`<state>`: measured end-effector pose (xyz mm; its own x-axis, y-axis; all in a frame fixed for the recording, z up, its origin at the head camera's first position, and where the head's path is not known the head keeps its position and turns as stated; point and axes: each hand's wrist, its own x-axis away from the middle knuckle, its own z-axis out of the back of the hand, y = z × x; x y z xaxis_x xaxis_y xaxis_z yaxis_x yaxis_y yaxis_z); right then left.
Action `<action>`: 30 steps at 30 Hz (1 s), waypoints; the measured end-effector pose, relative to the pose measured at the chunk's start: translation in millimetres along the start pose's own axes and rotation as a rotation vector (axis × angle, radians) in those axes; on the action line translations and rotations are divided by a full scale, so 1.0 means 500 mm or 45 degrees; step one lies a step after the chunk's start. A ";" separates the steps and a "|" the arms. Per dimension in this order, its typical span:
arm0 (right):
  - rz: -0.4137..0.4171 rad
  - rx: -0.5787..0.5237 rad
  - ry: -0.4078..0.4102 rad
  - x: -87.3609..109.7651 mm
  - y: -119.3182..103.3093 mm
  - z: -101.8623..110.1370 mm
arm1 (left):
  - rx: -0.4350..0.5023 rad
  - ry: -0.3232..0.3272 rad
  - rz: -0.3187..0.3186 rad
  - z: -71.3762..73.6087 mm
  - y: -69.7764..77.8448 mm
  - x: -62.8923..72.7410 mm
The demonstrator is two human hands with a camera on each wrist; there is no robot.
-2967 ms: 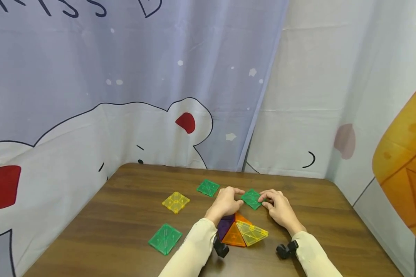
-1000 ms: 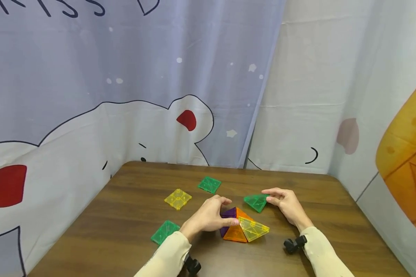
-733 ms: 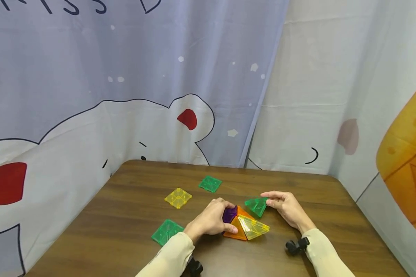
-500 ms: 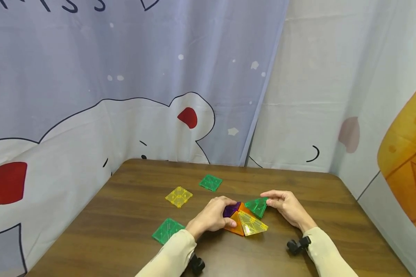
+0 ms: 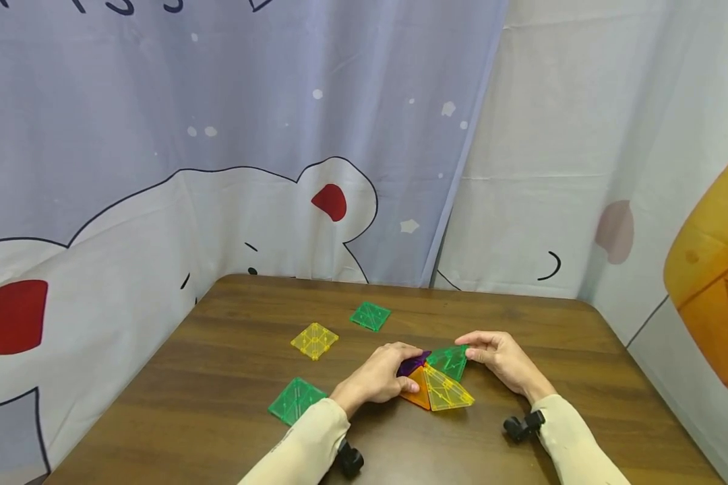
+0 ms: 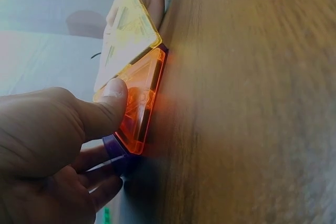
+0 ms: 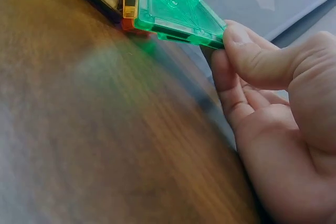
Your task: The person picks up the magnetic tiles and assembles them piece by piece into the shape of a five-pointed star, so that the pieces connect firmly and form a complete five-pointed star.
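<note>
In the head view my left hand (image 5: 379, 374) grips a small raised cluster of see-through magnetic tiles. Its thumb presses an orange tile (image 6: 140, 100), and its fingers reach behind a purple tile (image 6: 119, 153). A yellow tile (image 5: 445, 389) leans out from the cluster's right side. My right hand (image 5: 503, 364) pinches the corner of a green magnetic tile (image 7: 176, 6) between thumb and fingers, holding it tilted above the tabletop. The green tile's other end meets the orange edge of the cluster in the right wrist view. The cluster's far side is partly hidden.
On the brown wooden table (image 5: 218, 397) lie three flat tiles to the left: a green one (image 5: 370, 316) at the back, a yellow one (image 5: 314, 341), and a larger green one (image 5: 297, 400) near the left forearm. A printed curtain (image 5: 267, 222) hangs behind the table.
My left hand has left the green tile and taken hold of the cluster, shifting it right and away from me. The right hand has tilted the green tile up, and it now meets the cluster.
</note>
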<state>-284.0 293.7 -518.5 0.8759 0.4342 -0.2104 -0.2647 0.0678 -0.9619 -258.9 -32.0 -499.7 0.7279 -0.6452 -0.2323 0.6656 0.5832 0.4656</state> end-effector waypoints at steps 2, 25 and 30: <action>-0.013 -0.027 -0.022 0.000 -0.002 -0.002 | -0.014 0.012 -0.010 -0.009 -0.011 -0.003; 0.034 -0.115 0.028 0.001 -0.001 -0.004 | -0.055 0.179 0.015 -0.049 -0.028 -0.013; 0.070 -0.157 0.070 0.000 0.000 0.000 | -0.001 0.218 0.204 -0.016 0.047 -0.006</action>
<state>-283.8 293.6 -518.3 0.8831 0.3842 -0.2693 -0.2642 -0.0672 -0.9621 -244.2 -12.7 -494.9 0.8418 -0.4511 -0.2966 0.5390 0.6720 0.5078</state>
